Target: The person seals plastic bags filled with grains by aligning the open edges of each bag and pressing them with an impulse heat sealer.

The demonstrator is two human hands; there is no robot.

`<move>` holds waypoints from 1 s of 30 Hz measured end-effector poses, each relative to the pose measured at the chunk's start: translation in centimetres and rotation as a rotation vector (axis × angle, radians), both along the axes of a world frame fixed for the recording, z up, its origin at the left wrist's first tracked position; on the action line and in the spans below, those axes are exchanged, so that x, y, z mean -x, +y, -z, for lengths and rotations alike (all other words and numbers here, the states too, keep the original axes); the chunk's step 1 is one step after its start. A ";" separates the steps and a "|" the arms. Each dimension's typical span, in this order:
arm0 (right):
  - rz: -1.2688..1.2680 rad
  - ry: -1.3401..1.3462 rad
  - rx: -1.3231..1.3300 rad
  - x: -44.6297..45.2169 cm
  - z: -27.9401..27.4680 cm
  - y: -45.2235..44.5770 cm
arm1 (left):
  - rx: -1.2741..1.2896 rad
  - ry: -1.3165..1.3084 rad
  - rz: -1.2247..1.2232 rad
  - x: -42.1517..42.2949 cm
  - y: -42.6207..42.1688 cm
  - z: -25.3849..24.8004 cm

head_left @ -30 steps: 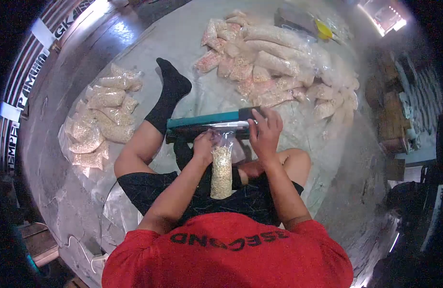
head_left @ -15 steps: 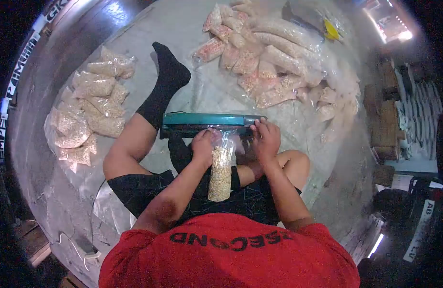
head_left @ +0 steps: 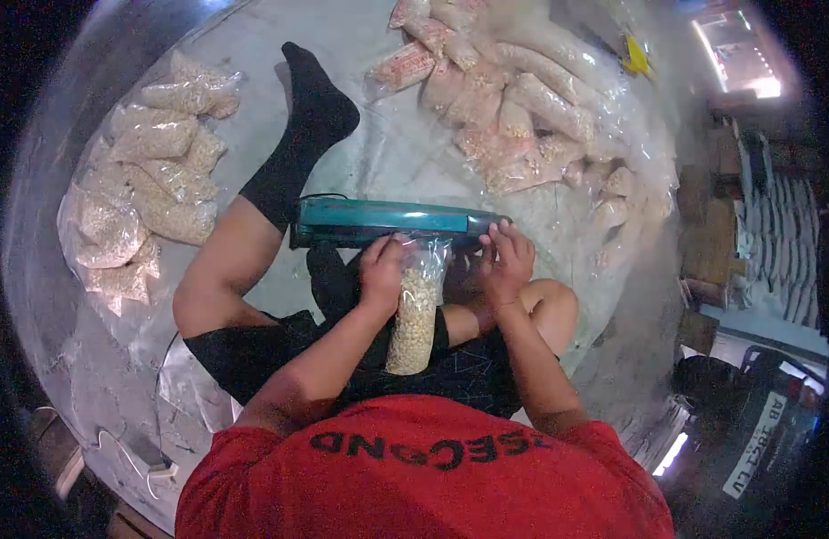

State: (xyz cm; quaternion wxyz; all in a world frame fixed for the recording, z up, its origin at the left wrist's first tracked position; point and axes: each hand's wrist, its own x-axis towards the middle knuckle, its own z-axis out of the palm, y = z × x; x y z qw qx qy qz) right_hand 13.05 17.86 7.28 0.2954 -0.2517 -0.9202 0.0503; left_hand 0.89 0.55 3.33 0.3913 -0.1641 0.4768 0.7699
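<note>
A teal and black bar-shaped device (head_left: pixel 388 218) lies crosswise in front of my legs, its upper arm lowered. Against its near edge is the top of a clear plastic bag (head_left: pixel 416 314) filled with pale, small pieces; the bag hangs down over my lap. My left hand (head_left: pixel 381 269) pinches the bag's upper left side close to the device. At the device's right end rests my right hand (head_left: pixel 506 260), fingers bent on the dark end section of the arm, clear of the bag.
Filled bags (head_left: pixel 154 171) are heaped on the floor at the left. A larger heap of bags (head_left: pixel 522 108) lies beyond the device to the right, with a yellow item (head_left: pixel 635 56) near it. My socked foot (head_left: pixel 320 99) extends forward. A dark case (head_left: pixel 756 431) is at lower right.
The device's upper arm has come down from its raised position, my right hand lowering with it. The view has shifted, so the floor heaps appear higher in the frame.
</note>
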 end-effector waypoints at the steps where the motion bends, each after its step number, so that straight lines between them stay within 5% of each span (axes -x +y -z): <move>1: 0.006 0.004 -0.001 0.0 0.0 0.0 | -0.015 0.013 0.010 0.0 0.0 0.0; 16: 0.007 0.123 0.060 -0.5 -0.9 -1.3 | 0.107 0.446 0.171 0.1 0.1 4.7; 18: -0.030 0.111 0.102 -0.7 -1.2 -1.2 | -0.055 0.206 0.004 -0.4 0.5 3.9; 26: -0.106 0.099 -0.040 -1.2 -6.7 -1.1 | 0.162 0.538 0.132 -0.2 0.1 2.9; 30: -0.204 0.158 -0.062 -1.6 -9.6 -0.9 | 0.070 0.395 0.151 0.4 0.2 5.3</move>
